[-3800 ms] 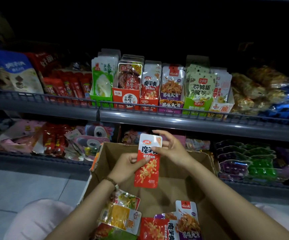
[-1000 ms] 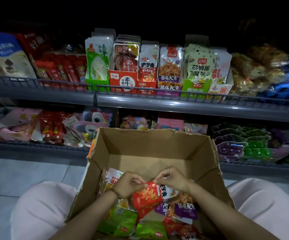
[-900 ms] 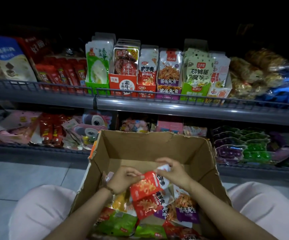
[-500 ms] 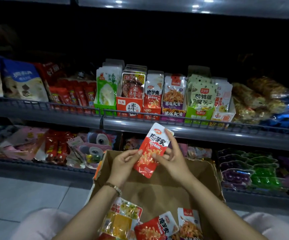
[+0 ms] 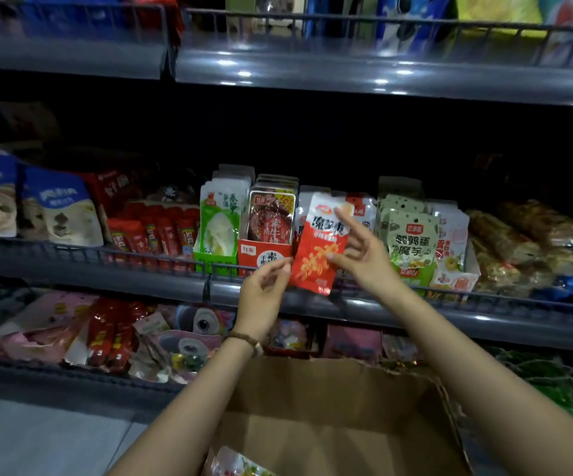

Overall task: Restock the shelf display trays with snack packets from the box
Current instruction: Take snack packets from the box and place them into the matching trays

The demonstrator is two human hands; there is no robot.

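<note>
One red-and-white snack packet with orange print (image 5: 322, 247) is held upright just right of the red cardboard display tray (image 5: 264, 256), in front of the packets standing there. Two bare hands are on it. The right hand (image 5: 364, 261) pinches its right edge, thumb on the front, index finger straight up across its top and the other fingers spread. The left hand (image 5: 264, 292), below the red tray, has its fingertips drawn together at the packet's lower left edge; whether they grip cannot be told. One brown bead bracelet (image 5: 246, 339) circles that wrist.

Four trays show in a row: a green cardboard tray (image 5: 214, 261) touching the red tray's left side, then right of it a pale green tray (image 5: 413, 274) and a white tray (image 5: 454, 284). One open brown cardboard box (image 5: 329, 389) sits well below the red tray, with one glossy packet (image 5: 235, 463) visible inside.

Three grey metal shelves with wire rails (image 5: 106, 259) run across a dim shop aisle: one above the red tray, one carrying it, one below. A pale tiled floor (image 5: 38, 438) lies below left.
</note>
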